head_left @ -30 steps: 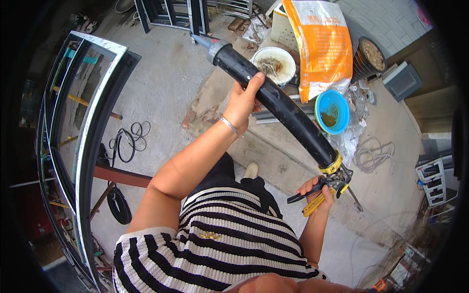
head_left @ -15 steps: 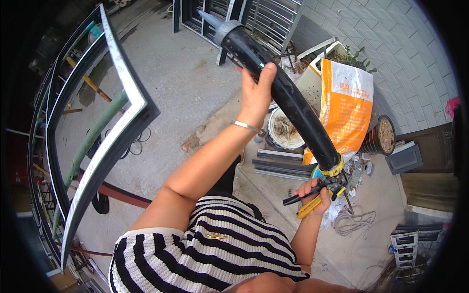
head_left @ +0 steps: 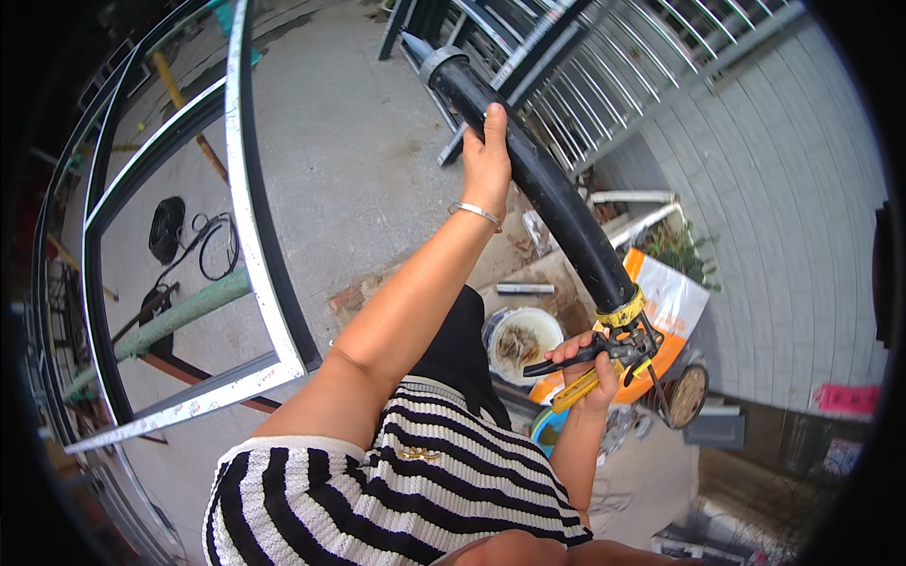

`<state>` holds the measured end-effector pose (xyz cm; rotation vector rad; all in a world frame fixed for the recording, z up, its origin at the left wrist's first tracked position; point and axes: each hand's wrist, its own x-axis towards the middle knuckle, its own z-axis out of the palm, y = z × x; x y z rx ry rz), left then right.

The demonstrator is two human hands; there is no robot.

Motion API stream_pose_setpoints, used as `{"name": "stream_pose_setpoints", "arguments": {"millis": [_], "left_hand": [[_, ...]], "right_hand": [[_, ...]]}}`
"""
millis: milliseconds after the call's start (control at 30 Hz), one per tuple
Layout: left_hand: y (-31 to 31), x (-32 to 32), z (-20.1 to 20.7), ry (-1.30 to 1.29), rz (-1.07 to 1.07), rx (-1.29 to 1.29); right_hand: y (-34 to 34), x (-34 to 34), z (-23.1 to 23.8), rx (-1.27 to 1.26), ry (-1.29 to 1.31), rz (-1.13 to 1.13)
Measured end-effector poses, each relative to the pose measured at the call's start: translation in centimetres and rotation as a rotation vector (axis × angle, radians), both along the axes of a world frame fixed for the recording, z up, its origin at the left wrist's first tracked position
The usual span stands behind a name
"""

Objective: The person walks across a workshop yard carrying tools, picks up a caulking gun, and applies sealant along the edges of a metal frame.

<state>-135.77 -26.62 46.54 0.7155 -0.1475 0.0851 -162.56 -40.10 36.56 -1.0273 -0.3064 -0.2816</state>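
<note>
A long black caulking gun (head_left: 568, 209) slants across in front of me. Its grey nozzle (head_left: 416, 43) points to the far left, and a yellow collar (head_left: 621, 307) rings the near end. My left hand (head_left: 486, 172) is closed round the barrel toward the nozzle end, thumb on top. At the near right, my right hand (head_left: 593, 385) is wrapped at the black trigger handle (head_left: 566, 358). A yellow utility knife (head_left: 577, 389) lies in that same hand, against the handle. The palm and some fingers are hidden behind these tools.
A large white-and-black window frame (head_left: 257, 212) stands at my left, with a green pole (head_left: 189, 316) behind it. Metal railings (head_left: 604, 90) lean at the far right beside a grey wall (head_left: 774, 170). Below the gun sit a white bucket (head_left: 554, 327) and an orange-white bag (head_left: 675, 292).
My view has turned and shifted toward the railings and bucket. Both hands keep their hold on the caulking gun, which sits slightly further left in the picture.
</note>
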Motion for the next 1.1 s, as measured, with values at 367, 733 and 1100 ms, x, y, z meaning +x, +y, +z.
{"name": "stream_pose_setpoints", "arguments": {"millis": [367,733,1100], "left_hand": [[28.4,-13.0,8.4,-0.157,0.571,-0.134],[23.7,-1.2,11.1,-0.077,0.852,-0.173],[22.3,-2.3,13.4,-0.098,1.214,-0.105]], "right_hand": [[13.6,0.8,11.6,-0.206,0.086,0.483],[3.9,31.4,20.3,-0.343,0.318,0.919],[8.7,45.8,26.2,-0.557,0.242,1.336]]}}
